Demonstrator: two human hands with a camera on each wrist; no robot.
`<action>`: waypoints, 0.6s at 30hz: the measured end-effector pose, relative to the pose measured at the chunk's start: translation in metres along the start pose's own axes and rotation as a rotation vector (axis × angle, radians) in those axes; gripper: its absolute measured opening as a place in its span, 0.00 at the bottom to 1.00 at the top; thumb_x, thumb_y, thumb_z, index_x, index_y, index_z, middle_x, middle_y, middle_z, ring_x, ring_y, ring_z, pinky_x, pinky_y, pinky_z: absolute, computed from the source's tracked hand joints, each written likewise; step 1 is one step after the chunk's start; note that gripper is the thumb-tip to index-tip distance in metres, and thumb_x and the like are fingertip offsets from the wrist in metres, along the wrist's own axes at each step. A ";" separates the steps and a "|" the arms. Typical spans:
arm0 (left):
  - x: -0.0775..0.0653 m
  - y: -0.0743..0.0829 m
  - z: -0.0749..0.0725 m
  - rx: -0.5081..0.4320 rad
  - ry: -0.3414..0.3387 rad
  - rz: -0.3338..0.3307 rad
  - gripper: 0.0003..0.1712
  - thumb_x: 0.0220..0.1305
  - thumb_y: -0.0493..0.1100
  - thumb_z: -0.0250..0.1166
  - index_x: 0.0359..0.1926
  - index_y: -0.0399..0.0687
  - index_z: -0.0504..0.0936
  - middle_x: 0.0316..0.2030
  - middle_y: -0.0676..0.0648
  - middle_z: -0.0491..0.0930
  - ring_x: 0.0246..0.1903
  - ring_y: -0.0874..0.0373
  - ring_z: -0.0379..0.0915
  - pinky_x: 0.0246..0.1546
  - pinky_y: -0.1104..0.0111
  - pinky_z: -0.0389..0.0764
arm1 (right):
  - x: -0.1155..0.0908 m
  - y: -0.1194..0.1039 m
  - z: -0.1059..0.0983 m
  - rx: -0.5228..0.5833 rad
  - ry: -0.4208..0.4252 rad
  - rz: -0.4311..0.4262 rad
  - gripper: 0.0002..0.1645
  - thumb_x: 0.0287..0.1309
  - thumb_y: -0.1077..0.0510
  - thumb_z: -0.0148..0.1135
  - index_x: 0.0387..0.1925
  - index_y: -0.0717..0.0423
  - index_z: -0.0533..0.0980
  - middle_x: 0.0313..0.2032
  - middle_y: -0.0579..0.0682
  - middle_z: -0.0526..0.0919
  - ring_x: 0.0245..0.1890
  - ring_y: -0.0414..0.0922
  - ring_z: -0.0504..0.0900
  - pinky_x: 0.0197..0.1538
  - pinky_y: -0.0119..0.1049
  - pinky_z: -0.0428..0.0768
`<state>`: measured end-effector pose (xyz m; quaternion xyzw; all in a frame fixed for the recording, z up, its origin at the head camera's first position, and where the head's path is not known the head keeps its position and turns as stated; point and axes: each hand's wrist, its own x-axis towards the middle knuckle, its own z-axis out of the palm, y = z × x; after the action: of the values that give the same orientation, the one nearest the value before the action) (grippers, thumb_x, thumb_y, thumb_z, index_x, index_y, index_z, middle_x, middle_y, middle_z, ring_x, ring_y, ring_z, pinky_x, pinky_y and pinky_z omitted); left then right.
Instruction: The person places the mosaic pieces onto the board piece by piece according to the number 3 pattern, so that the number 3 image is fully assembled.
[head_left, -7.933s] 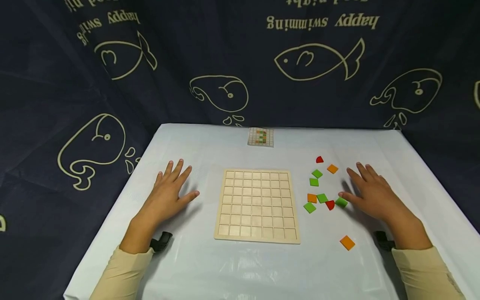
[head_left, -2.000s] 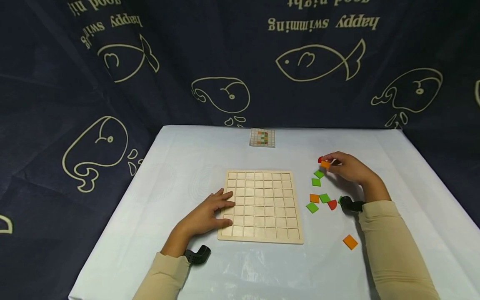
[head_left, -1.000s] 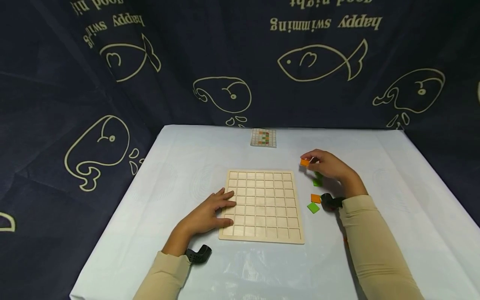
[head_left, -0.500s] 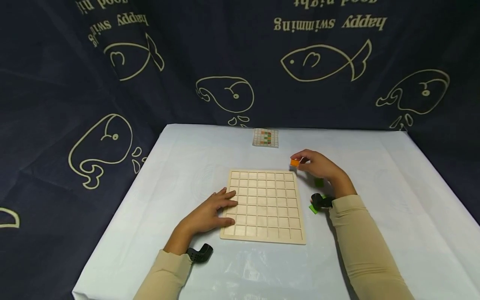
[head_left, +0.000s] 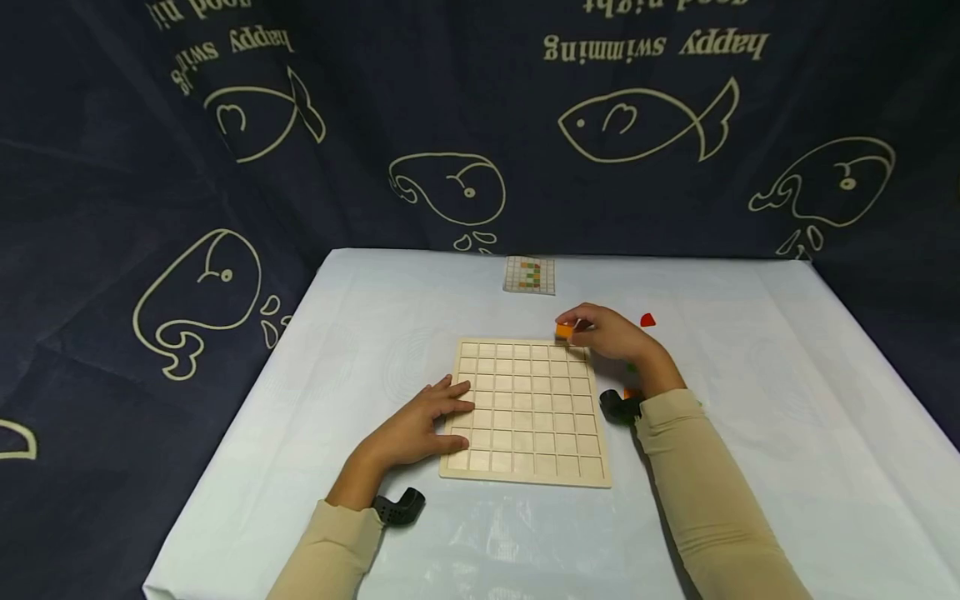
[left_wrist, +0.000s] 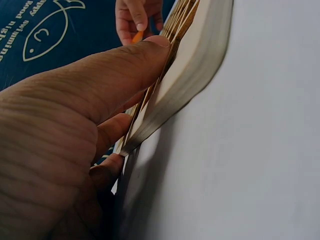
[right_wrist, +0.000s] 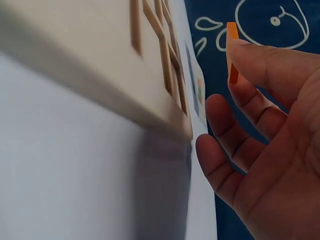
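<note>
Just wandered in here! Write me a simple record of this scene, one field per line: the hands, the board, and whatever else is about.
Left hand: rests on the left side of the wooden grid board
Right hand: pinches an orange tile near the board's far edge
Card: lies beyond the board, showing a coloured pattern
Loose red piece: right of the board
Backdrop: dark cloth, fish and whale drawings

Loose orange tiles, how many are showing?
2: one orange tile pinched in the right hand near the board, another orange tile mostly hidden beside the right wrist device. More may hide under the right sleeve.
</note>
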<state>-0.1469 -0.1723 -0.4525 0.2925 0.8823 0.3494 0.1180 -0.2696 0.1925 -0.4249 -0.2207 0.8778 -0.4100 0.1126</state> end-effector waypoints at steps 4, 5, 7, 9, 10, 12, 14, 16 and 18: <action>0.000 -0.001 0.000 0.007 -0.001 0.000 0.32 0.60 0.50 0.73 0.63 0.44 0.78 0.73 0.49 0.60 0.76 0.50 0.41 0.74 0.50 0.41 | 0.005 -0.004 0.006 0.000 -0.017 -0.020 0.22 0.66 0.66 0.60 0.61 0.61 0.75 0.51 0.57 0.77 0.48 0.52 0.75 0.48 0.45 0.76; 0.000 -0.001 0.000 0.009 -0.001 0.002 0.32 0.60 0.50 0.73 0.63 0.44 0.78 0.73 0.49 0.60 0.76 0.50 0.41 0.74 0.50 0.41 | 0.006 -0.005 0.007 0.004 -0.021 -0.021 0.22 0.66 0.66 0.59 0.61 0.61 0.75 0.51 0.57 0.76 0.48 0.52 0.75 0.48 0.45 0.76; 0.000 -0.001 0.000 0.017 0.001 0.006 0.32 0.60 0.50 0.73 0.64 0.45 0.78 0.73 0.50 0.60 0.76 0.50 0.41 0.74 0.51 0.42 | 0.008 -0.007 0.009 0.007 -0.025 -0.027 0.22 0.65 0.66 0.59 0.61 0.60 0.75 0.51 0.56 0.76 0.48 0.52 0.75 0.47 0.45 0.76; 0.001 -0.001 0.000 0.021 0.002 0.008 0.32 0.60 0.50 0.73 0.63 0.45 0.78 0.73 0.50 0.60 0.76 0.50 0.41 0.74 0.51 0.42 | 0.009 -0.010 0.011 0.014 -0.028 -0.037 0.22 0.65 0.66 0.59 0.60 0.61 0.75 0.51 0.56 0.76 0.48 0.52 0.75 0.48 0.45 0.76; 0.001 -0.001 0.000 0.019 0.003 0.008 0.32 0.60 0.50 0.73 0.63 0.45 0.78 0.73 0.50 0.60 0.76 0.50 0.41 0.74 0.51 0.42 | 0.010 -0.012 0.013 0.014 -0.030 -0.043 0.22 0.65 0.66 0.59 0.60 0.61 0.75 0.51 0.56 0.76 0.48 0.52 0.75 0.48 0.46 0.76; 0.001 0.000 0.000 0.016 0.004 0.005 0.32 0.59 0.50 0.73 0.63 0.45 0.78 0.73 0.50 0.60 0.76 0.50 0.41 0.74 0.51 0.42 | 0.012 -0.015 0.016 0.008 -0.036 -0.058 0.21 0.65 0.66 0.59 0.60 0.61 0.76 0.51 0.55 0.76 0.48 0.51 0.75 0.48 0.46 0.76; 0.000 0.000 0.000 0.014 0.005 0.001 0.32 0.59 0.50 0.74 0.63 0.45 0.78 0.73 0.50 0.60 0.76 0.50 0.41 0.74 0.51 0.41 | 0.015 -0.017 0.019 0.001 -0.045 -0.076 0.21 0.65 0.66 0.59 0.60 0.61 0.75 0.51 0.56 0.76 0.48 0.51 0.75 0.48 0.46 0.76; 0.000 0.000 0.000 0.012 0.006 0.000 0.32 0.59 0.49 0.74 0.63 0.44 0.78 0.73 0.50 0.61 0.76 0.50 0.41 0.74 0.51 0.41 | 0.016 -0.020 0.022 -0.005 -0.054 -0.085 0.22 0.66 0.66 0.58 0.60 0.61 0.75 0.52 0.56 0.76 0.48 0.51 0.75 0.48 0.46 0.76; -0.001 -0.001 0.000 0.010 0.008 -0.001 0.32 0.59 0.49 0.74 0.63 0.45 0.79 0.73 0.50 0.61 0.76 0.50 0.41 0.74 0.51 0.41 | 0.018 -0.024 0.026 0.003 -0.064 -0.079 0.22 0.66 0.65 0.58 0.61 0.61 0.75 0.52 0.55 0.76 0.48 0.51 0.75 0.48 0.46 0.77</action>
<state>-0.1466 -0.1732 -0.4529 0.2914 0.8847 0.3459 0.1131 -0.2686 0.1532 -0.4233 -0.2681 0.8637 -0.4082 0.1246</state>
